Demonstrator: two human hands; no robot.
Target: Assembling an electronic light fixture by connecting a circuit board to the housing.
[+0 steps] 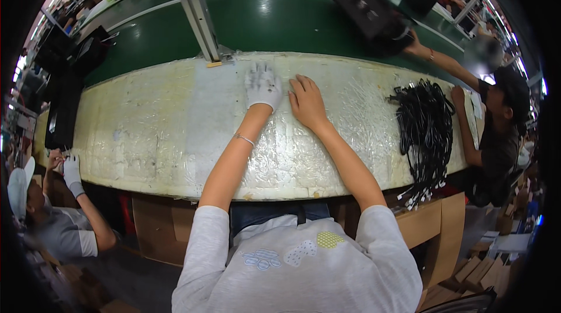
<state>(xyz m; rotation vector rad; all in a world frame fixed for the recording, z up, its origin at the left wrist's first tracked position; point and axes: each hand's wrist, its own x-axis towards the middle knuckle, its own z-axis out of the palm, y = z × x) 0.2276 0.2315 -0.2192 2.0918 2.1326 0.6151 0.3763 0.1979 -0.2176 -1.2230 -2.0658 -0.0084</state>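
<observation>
My left hand (pixel 262 86) wears a white dotted glove and lies flat, fingers spread, on the pale tape-covered workbench (pixel 158 132). A thin bracelet circles that wrist. Beside it, almost touching, my bare right hand (pixel 306 101) also rests palm down on the bench top with fingers together. Neither hand holds anything. Both forearms reach up from my grey shirt at the lower edge.
A pile of black cables (pixel 425 132) lies on the bench to the right, by a person in dark clothes (pixel 497 132). A green conveyor belt (pixel 263 21) runs behind, carrying a black device (pixel 365 6). A metal post (pixel 196 9) stands ahead. Another gloved person (pixel 64 225) sits left.
</observation>
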